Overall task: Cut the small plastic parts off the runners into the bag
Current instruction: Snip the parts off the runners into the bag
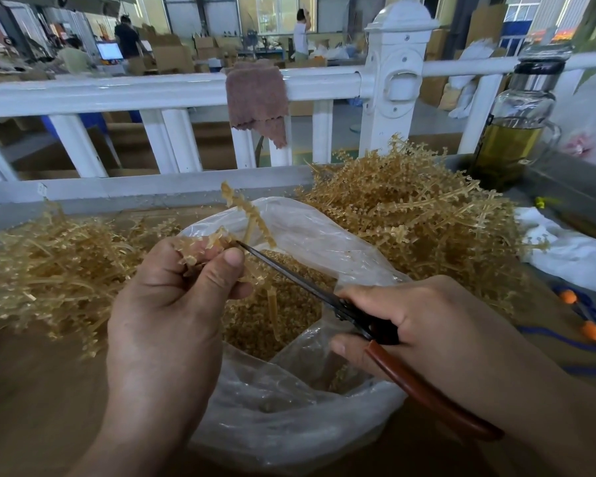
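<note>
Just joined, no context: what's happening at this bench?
A person is snipping plastic parts. The left hand holds a runner over the open bag; the right hand holds scissors, blade tips at the runner beside the left thumb. The bag already holds loose parts, with heaps of runners on either side.

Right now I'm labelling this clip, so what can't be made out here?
Head view:
Where the scissors bite: lost among the runner parts by the left hand.
Second scissor handle: under the right hand.
Bottom of the bag: covered by cut parts.
Label on the bottle: too small, blurred.
</note>
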